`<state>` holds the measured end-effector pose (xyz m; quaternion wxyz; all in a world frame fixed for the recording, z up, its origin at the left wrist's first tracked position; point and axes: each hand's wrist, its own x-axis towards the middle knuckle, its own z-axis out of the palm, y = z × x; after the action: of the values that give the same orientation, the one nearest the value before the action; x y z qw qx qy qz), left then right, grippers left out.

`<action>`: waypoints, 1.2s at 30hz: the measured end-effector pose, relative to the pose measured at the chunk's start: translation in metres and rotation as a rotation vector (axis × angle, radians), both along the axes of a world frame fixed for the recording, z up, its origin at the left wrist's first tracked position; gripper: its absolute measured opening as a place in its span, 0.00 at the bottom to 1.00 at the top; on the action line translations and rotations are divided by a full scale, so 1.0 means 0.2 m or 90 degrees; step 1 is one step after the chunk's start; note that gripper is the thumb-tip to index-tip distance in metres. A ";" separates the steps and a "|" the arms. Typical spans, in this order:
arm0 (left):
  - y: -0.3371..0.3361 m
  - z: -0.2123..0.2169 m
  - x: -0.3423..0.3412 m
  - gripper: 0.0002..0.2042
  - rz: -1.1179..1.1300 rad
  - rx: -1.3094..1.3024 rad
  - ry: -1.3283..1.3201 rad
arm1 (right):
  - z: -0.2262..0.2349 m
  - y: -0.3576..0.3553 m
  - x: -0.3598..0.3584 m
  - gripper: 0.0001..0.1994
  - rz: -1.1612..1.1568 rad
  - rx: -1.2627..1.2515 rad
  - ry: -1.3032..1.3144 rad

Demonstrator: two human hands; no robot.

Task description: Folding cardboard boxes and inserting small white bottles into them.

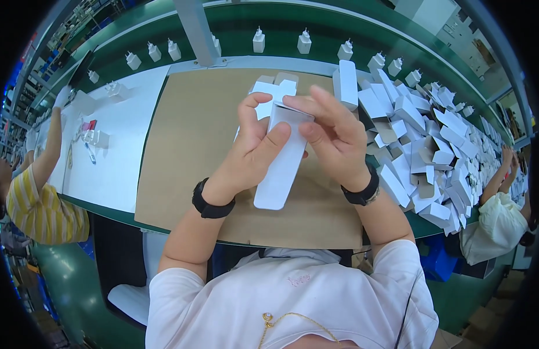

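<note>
White oblong cardboard box (279,168): probably light, stiff, crushable; hold by long edges.
Left hand (249,149): fingers clamped on box.
Right hand (341,141): touching one-o'clock end; cannot tell if pinching.

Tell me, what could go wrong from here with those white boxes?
Two things, perhaps. The white box looks like thin card; with the left hand gripping it and the right hand at its upper end, too hard a squeeze might crease it. Also, the pile of white boxes lies loosely heaped near the table's near edge, beside the right forearm; a bump might send some to the floor.
</note>
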<state>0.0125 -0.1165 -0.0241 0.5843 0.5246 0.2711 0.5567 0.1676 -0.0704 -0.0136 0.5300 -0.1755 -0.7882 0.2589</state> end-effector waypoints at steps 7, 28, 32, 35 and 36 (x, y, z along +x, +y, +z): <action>0.01 -0.05 -0.06 0.31 -0.004 0.044 0.163 | 0.11 0.00 0.06 0.12 0.135 -0.409 -0.003; 0.08 -0.06 -0.21 0.29 0.614 0.364 0.721 | 0.25 0.07 0.33 0.12 -0.220 -0.199 0.036; 0.13 0.01 -0.20 0.26 0.405 -0.080 0.781 | 0.36 0.22 0.96 0.13 -0.769 0.054 0.154; 0.16 0.03 -0.20 0.25 0.368 -0.074 0.774 | 0.37 0.16 0.69 0.13 -0.681 0.038 0.125; 0.16 0.03 -0.20 0.25 0.363 -0.072 0.776 | 0.34 0.17 0.60 0.12 -0.586 -0.004 0.099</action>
<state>-0.0268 -0.0842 -0.0188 0.1834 0.6214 0.7090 0.2787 0.2874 -0.0360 0.0541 0.6469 -0.4888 -0.5852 0.0117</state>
